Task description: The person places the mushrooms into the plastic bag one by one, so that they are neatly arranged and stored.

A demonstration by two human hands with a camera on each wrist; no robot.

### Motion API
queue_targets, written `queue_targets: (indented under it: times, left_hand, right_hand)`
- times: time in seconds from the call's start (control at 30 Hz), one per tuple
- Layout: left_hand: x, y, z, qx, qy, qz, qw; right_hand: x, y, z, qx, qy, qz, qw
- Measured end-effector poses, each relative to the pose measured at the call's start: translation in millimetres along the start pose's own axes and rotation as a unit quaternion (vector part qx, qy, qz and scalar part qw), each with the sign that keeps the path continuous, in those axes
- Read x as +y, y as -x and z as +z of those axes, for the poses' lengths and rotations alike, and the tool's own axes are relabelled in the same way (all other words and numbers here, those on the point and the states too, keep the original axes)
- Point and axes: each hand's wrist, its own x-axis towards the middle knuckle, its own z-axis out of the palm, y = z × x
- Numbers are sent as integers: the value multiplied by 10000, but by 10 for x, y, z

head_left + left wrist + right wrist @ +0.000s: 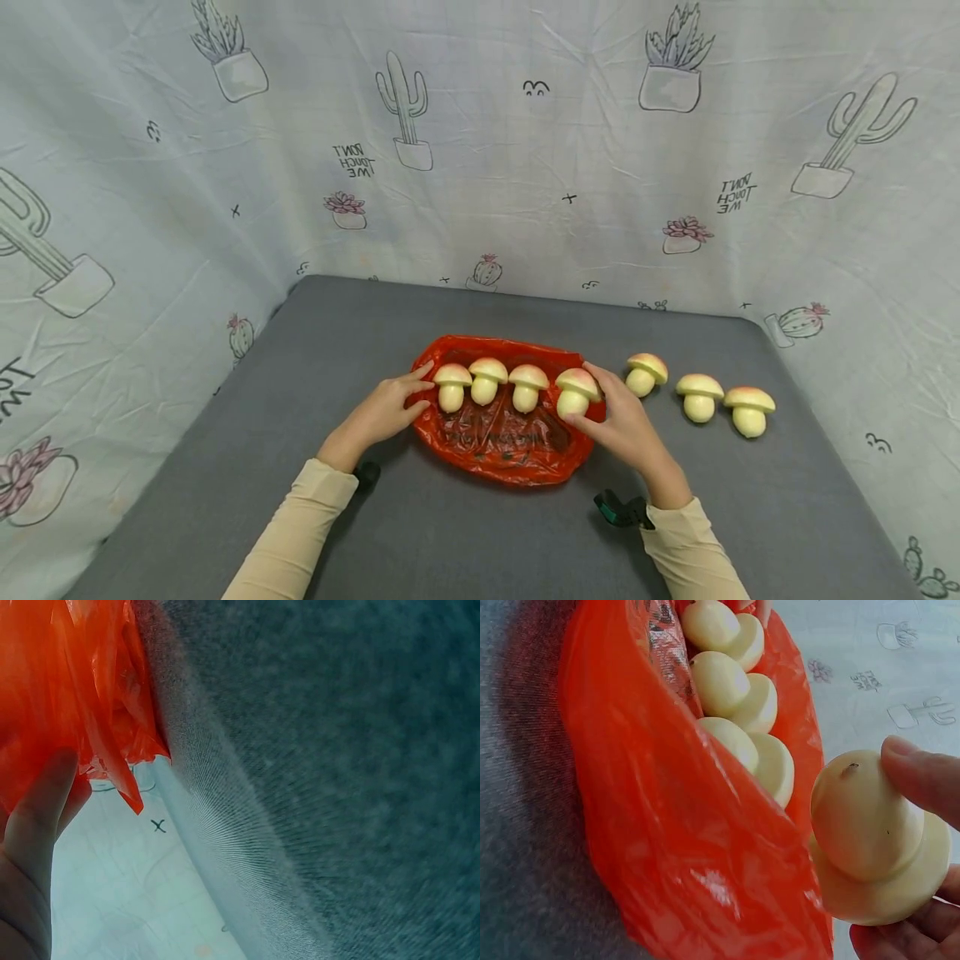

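A red plastic bag (510, 467) lies with its mouth spread wide, and three toy mushrooms (527, 387) with cream stems and reddish-yellow caps sit in a row inside it. Over the bag's right end, my right hand (622, 421) holds another toy mushroom (576, 393) between thumb and fingers; its rounded stem end faces the right wrist camera. At the opposite end, my left hand (386, 410) touches the bag's left rim with fingers spread, close to the leftmost mushroom (452, 387). The left wrist view shows extended fingers (45, 799) against the red plastic.
Three more toy mushrooms (700, 397) stand in a loose row on the grey table (480, 542), right of the bag. Behind and beside the table hangs a white cloth (480, 167) printed with cacti. A dark wrist device (622, 508) sits below my right wrist.
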Motion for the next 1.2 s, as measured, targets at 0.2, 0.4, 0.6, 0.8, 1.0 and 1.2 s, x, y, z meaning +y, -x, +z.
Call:
queue_targets:
  times: [0.2,0.4,0.6,0.8,1.0,1.2]
  left_hand:
    - [-4,-11,8,54,25,28,10000]
    - [-10,-4,21,55,52,0,10000]
    - [-7,-5,16,25,12,5,10000]
    - [-5,-13,4,-15,-21,-8,10000]
    - [-4,-18,-3,2,-29,13,10000]
    - [-15,-21,-5,11,40,14,10000]
  right_hand:
    - [22,-89,70,-175,23,51,9998]
    - [80,-125,134,-248,248,-28,9994]
    - [125,-142,181,-343,362,55,9987]
    - [164,-153,210,-352,376,56,9987]
    - [202,-172,242,-401,431,-10,9983]
    - [261,-187,276,-492,588,-44,9971]
